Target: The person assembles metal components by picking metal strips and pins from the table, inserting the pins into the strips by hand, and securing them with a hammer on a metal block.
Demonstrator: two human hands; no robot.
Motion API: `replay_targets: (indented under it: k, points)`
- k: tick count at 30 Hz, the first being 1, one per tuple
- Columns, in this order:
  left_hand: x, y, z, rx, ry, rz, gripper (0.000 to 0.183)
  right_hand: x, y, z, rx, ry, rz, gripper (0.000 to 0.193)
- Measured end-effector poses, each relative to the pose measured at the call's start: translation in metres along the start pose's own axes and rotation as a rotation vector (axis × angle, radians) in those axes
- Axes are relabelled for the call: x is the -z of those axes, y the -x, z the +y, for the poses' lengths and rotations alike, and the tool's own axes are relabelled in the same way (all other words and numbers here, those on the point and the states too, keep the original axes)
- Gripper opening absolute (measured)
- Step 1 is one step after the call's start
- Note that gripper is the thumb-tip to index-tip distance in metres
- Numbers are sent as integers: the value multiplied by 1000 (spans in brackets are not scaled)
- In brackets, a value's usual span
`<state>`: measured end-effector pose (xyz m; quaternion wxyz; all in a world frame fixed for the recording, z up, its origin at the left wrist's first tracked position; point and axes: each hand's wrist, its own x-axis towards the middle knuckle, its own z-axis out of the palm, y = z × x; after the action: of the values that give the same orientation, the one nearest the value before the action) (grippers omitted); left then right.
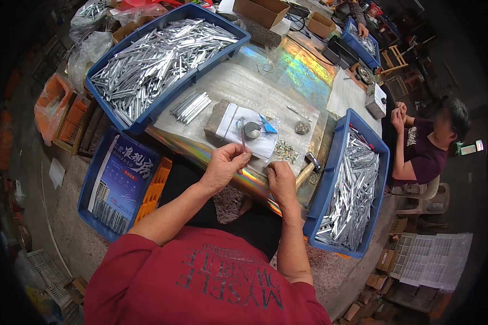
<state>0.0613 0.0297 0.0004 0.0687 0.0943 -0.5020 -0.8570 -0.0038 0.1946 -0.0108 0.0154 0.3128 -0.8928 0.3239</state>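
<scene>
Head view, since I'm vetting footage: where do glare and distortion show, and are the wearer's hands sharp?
In the head view: rainbow glare on the shiny sheet; glints on the metal rods; edges curving toward black corners; left hand and right hand fairly sharp.

Left of fingers (238,157): orange bag (53,105), clear plastic bag (95,50). Ahead: open cardboard box (261,12). Far right: co-worker (424,154), purple shirt, pale plastic chair (438,196). Behind-right: white slatted panels (438,257). Behind-left: white crate (50,277).
</scene>
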Motion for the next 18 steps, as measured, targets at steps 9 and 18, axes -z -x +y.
replay_targets:
  k: [9,18]
  points:
    - [0,0,-2,2,1,-3,12,-13,-2,-3,54,417,-60,9]
    - [-2,2,-1,11,-12,0,12,-7,5,7,-90,-39,175,7]
